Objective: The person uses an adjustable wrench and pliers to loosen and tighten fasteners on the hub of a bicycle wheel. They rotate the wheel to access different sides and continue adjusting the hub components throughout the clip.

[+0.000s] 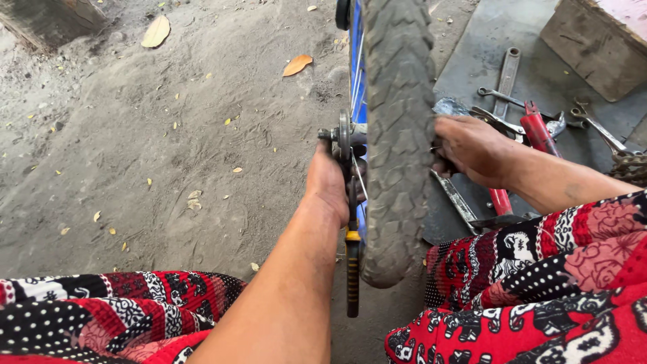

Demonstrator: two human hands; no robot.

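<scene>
A bicycle wheel with a knobby black tyre (399,135) stands upright between my knees, with a blue frame part (356,61) behind it. My left hand (328,182) is closed on a tool with a black and yellow handle (352,269), set at the axle nut (326,134) on the wheel's left side. On the wheel's right side my right hand (472,148) reaches in at the hub, fingers curled behind the tyre; what it grips is hidden.
On a grey sheet (485,47) at the right lie several spanners (507,81), a red-handled tool (537,131) and a chain (630,165). A wooden block (596,40) stands at the top right. Sandy ground (168,148) with dry leaves lies to the left. My legs wear red patterned cloth (539,290).
</scene>
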